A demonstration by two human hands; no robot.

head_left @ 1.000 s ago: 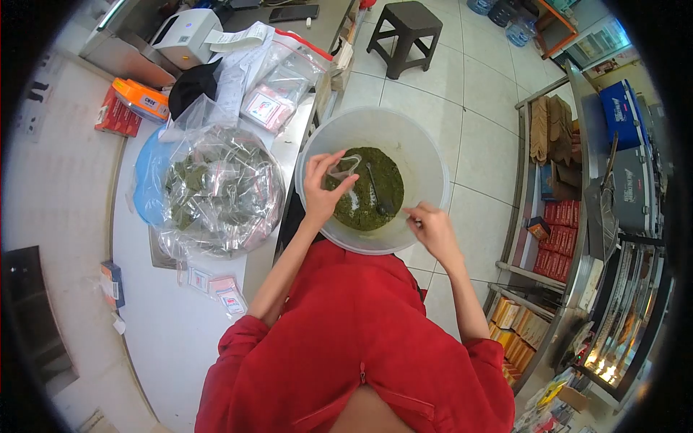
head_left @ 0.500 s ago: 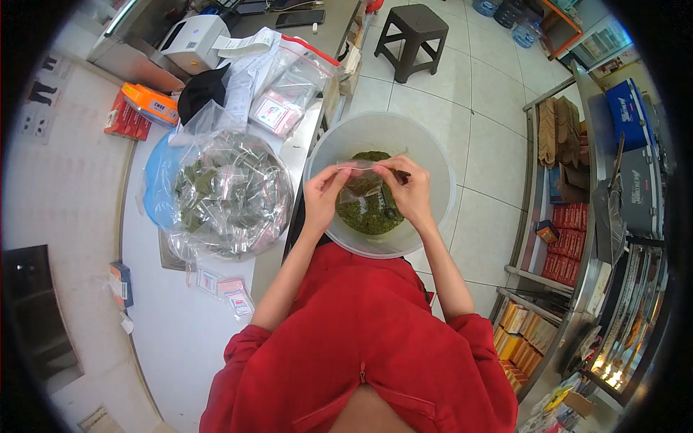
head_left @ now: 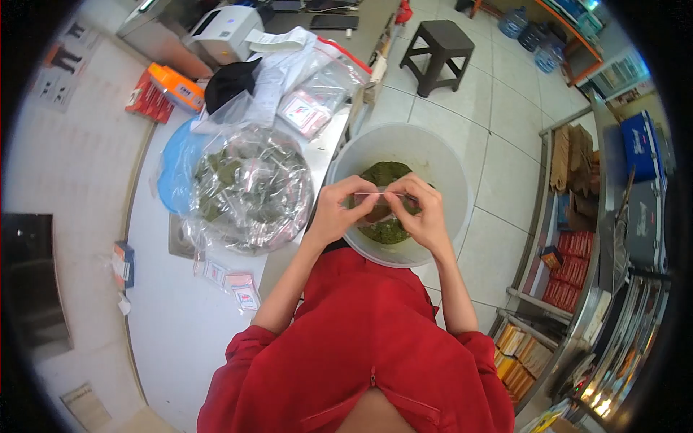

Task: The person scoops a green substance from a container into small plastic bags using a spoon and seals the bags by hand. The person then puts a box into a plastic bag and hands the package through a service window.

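L hand (head_left: 342,209) & R hand (head_left: 421,211) both pinching the small bag (head_left: 378,209) by its top edge, over the tub (head_left: 452,162) w/ green powder (head_left: 384,234) inside! Big bag (head_left: 249,191) on the tabletop (head_left: 177,325), L side.

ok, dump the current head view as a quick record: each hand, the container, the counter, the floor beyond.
left_hand: left hand pinching the top edge of a small clear bag
right_hand: right hand pinching the same edge, close to the left
bag_position: above the tub
container: translucent round tub, open at the top
container_contents: green ground material, partly hidden by the hands
counter: pile of clear plastic bags, green showing through; small labelled packets nearer the person
floor_beyond: dark stool, upright
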